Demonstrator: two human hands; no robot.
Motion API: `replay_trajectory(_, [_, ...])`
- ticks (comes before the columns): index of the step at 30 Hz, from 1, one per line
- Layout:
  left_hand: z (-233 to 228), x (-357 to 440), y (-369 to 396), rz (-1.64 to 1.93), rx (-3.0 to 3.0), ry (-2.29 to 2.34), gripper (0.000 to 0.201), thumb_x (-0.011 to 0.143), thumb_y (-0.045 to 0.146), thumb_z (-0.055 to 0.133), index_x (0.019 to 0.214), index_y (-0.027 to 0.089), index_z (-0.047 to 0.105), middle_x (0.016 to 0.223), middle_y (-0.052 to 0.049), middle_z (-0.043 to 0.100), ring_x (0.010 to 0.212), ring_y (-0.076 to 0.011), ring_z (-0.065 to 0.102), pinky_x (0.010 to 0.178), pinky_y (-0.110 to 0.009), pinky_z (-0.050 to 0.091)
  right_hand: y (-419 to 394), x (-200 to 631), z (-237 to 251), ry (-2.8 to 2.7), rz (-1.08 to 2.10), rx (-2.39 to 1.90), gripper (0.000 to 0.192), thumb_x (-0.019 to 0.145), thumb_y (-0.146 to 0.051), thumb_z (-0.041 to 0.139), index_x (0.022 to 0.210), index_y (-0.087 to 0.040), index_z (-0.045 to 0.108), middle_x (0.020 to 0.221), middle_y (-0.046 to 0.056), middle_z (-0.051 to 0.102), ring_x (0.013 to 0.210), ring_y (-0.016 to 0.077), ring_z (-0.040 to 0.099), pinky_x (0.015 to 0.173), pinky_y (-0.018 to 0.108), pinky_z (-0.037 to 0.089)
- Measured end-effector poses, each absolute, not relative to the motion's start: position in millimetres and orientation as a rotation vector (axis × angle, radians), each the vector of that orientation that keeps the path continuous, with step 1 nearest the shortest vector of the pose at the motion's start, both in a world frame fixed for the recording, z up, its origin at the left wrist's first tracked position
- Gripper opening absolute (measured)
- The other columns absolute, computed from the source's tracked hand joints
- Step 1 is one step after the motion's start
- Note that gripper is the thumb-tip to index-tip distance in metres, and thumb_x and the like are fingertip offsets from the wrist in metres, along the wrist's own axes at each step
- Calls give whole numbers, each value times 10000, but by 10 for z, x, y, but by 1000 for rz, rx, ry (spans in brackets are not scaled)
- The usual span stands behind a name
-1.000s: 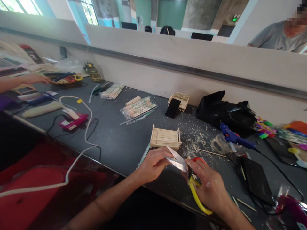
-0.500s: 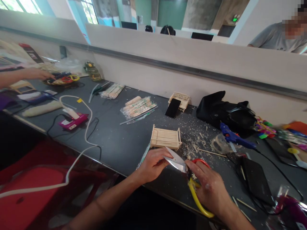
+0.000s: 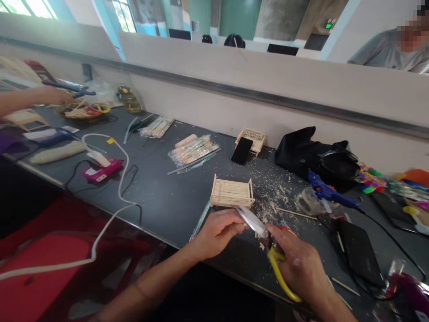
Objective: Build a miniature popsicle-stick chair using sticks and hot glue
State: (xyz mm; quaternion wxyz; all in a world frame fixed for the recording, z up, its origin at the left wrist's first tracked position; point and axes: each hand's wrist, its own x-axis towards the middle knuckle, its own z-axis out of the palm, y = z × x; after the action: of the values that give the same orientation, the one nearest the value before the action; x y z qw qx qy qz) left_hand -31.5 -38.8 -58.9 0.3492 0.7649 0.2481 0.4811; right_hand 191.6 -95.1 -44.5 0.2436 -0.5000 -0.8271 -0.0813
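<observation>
Since a second ago the scissors (image 3: pixel 268 241) blades have swung shut; they stood wide open before. My right hand (image 3: pixel 300 268) grips the yellow and red handles. My left hand (image 3: pixel 217 230) pinches something small at the blade tips; I cannot tell what. The blades point up and left, from right hand to left, just in front of the little stick bed (image 3: pixel 232 192) on the table (image 3: pixel 161 197).

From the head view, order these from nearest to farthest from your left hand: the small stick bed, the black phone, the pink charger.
From the left hand:
1. Small stick bed, just beyond the hand.
2. Black phone, farther back, leaning near the wall.
3. Pink charger, far off to the left.
</observation>
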Motion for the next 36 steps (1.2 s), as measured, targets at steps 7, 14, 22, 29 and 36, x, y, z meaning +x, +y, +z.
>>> replay_trajectory(7, [-807, -346, -491, 1229, 1774, 729, 149, 927, 189, 544, 908, 158, 689, 916, -56, 636, 593, -79, 616, 577, -205, 533, -963, 2426, -698, -1769, 16, -2224, 427, 838, -495, 464, 1102, -237, 679, 697, 32, 725, 603, 235, 696, 532, 308, 522])
replay_trajectory(14, [-881, -448, -536, 1359, 1753, 967, 112, 874, 196, 593, 830, 164, 691, 722, -20, 648, 591, -103, 610, 566, -200, 512, -1049, 2783, -778, -1954, -38, -2246, 463, 775, -392, 454, 1122, -207, 698, 887, 116, 751, 802, 304, 710, 723, 432, 552])
replay_trajectory(22, [-773, -368, -624, 1296, 1722, 1071, 111, 830, 202, 615, 787, 162, 710, 673, -12, 707, 595, -122, 640, 586, -205, 516, -1034, 1607, -514, -1798, 280, -1379, 143, 912, -288, 579, 980, -233, 692, 805, 18, 743, 607, 134, 679, 554, 216, 548])
replay_trajectory(29, [-823, -322, -677, 1165, 1507, 1053, 202, 865, 286, 595, 793, 147, 723, 682, -30, 726, 597, -140, 658, 554, -211, 518, -810, 1254, -561, -1856, 604, -1228, 113, 874, -242, 604, 870, -209, 712, 742, 9, 739, 635, 130, 677, 571, 203, 528])
replay_trajectory(36, [-671, -516, -494, 1433, 2020, 1112, 131, 909, 201, 582, 964, 139, 683, 735, -31, 708, 627, -130, 631, 621, -233, 534, -628, 1295, -638, -1555, 899, -1401, 173, 769, -330, 637, 849, -202, 722, 749, 30, 743, 640, 164, 672, 515, 227, 513])
